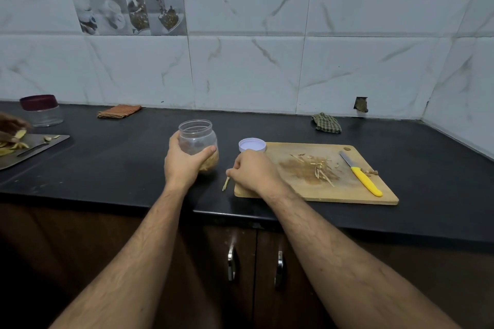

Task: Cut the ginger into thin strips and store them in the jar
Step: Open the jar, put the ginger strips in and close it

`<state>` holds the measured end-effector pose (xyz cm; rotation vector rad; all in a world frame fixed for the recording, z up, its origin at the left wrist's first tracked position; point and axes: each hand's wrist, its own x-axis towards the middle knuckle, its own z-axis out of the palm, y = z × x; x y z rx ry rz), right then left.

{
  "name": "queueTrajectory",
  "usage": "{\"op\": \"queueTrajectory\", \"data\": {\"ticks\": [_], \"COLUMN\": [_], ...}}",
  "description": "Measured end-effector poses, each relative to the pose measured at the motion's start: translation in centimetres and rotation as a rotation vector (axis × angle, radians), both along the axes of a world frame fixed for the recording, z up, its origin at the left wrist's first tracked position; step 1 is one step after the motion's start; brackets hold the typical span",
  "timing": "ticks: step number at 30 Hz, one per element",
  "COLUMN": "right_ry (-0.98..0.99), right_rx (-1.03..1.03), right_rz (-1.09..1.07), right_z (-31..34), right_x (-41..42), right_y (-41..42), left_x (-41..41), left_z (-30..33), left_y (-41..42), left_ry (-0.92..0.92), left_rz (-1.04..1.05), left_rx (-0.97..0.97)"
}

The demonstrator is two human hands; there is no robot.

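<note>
My left hand (184,161) grips a clear plastic jar (198,139) standing open on the black counter, with ginger strips in its bottom. My right hand (254,172) is curled at the left end of the wooden cutting board (347,189), pinching ginger strips (226,184) that hang from its fingertips over the counter. More loose ginger strips (320,168) lie on the middle of the board. A yellow-handled knife (361,173) lies on the board's right side. The jar's white lid (252,145) rests just behind my right hand.
Another person's hand (12,125) works at a grey board (34,148) with peels and a knife at far left. A lidded jar (41,111) stands behind it. Folded cloths (119,111) (326,122) lie by the wall. The counter edge (267,215) runs in front.
</note>
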<state>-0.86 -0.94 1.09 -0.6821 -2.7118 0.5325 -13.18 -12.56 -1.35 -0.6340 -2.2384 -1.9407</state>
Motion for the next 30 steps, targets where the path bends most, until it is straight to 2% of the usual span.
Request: {"op": "queueTrajectory", "data": {"ticks": [6, 11, 14, 17, 23, 26, 30], "right_ry": [-0.204, -0.217, -0.186, -0.061, 0.426, 0.590, 0.629], "right_rx": [0.077, 0.072, -0.007, -0.110, -0.383, -0.392, -0.332], "right_rz": [-0.100, -0.154, -0.134, -0.129, -0.122, -0.146, -0.159], "right_z": [0.4, 0.6, 0.5, 1.2, 5.5, 7.6, 9.3], "right_x": [-2.4, -2.6, -2.6, -1.8, 1.9, 3.1, 4.1], "right_y": [-1.7, -2.1, -1.6, 0.0, 4.9, 6.5, 8.1], "left_x": [-0.3, -0.2, 0.0, 0.4, 3.1, 5.1, 7.3], "left_z": [-0.1, -0.6, -0.8, -0.6, 0.9, 1.7, 1.9], "left_y": [-0.8, -0.8, -0.7, -0.3, 2.5, 4.7, 7.8], "left_ry": [0.008, -0.006, -0.016, -0.016, -0.001, 0.020, 0.028], "left_rz": [0.024, 0.004, -0.005, -0.023, -0.144, -0.215, -0.308], "left_rx": [-0.005, -0.012, -0.008, -0.003, 0.010, 0.016, 0.006]}}
